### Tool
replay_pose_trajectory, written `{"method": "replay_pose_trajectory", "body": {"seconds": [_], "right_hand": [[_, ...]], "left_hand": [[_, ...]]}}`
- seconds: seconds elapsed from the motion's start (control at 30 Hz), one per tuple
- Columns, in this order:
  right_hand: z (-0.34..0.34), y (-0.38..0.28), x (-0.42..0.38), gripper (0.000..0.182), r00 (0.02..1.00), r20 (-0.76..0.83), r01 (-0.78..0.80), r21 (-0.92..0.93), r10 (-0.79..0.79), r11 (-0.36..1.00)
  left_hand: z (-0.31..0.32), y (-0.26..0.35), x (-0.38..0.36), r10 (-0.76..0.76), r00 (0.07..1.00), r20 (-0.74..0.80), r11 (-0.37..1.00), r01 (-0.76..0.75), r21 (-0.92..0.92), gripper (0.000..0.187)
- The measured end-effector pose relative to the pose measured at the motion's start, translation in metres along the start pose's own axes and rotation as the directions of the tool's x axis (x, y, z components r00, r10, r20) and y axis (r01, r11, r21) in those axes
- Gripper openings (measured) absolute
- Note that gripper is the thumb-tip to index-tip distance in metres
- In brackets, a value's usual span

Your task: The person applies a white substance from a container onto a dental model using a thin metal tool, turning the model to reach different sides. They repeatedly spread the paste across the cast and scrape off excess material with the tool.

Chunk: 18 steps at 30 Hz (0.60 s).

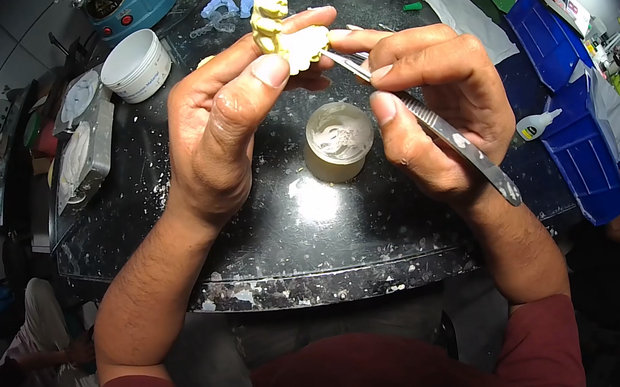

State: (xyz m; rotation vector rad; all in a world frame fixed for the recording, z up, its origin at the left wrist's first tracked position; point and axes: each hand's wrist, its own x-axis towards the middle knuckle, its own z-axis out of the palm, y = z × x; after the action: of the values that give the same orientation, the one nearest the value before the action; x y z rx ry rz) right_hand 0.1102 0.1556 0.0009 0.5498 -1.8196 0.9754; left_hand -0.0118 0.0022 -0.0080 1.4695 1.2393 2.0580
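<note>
My left hand (214,127) is closed on a pale yellow dental cast (271,21), held up above the table with the thumb in front and the fingers behind. Slim metal tweezers (467,148) with a ridged grip are pinched in my right hand (444,95). Their tips reach the lower right edge of the cast; whether they grip anything there is too small to tell. Below the hands stands a small translucent cup (340,144) with greyish-white paste inside.
The black table (276,235) is spotted with plaster. A white tub (136,65) and a metal box (87,140) stand left. Blue dental impressions (247,1) lie behind. At right are blue trays (582,142), a small white bottle (538,125) and a white cloth (469,18). A seated person (45,341) is at left.
</note>
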Motion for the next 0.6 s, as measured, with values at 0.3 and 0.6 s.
{"method": "replay_pose_trajectory", "body": {"seconds": [0.3, 0.6], "right_hand": [[0.0003, 0.0011, -0.0007, 0.022, 1.000, -0.021, 0.003, 0.029, -0.003, 1.000], [0.0002, 0.0007, -0.0005, 0.020, 1.000, -0.028, -0.007, 0.043, 0.008, 0.999]], "left_hand": [[0.0014, -0.0012, -0.0002, -0.026, 0.999, -0.019, 0.996, 0.024, -0.081, 0.046], [0.0007, -0.0010, -0.0008, -0.033, 0.999, 0.006, 0.994, 0.033, -0.107, 0.051]]}}
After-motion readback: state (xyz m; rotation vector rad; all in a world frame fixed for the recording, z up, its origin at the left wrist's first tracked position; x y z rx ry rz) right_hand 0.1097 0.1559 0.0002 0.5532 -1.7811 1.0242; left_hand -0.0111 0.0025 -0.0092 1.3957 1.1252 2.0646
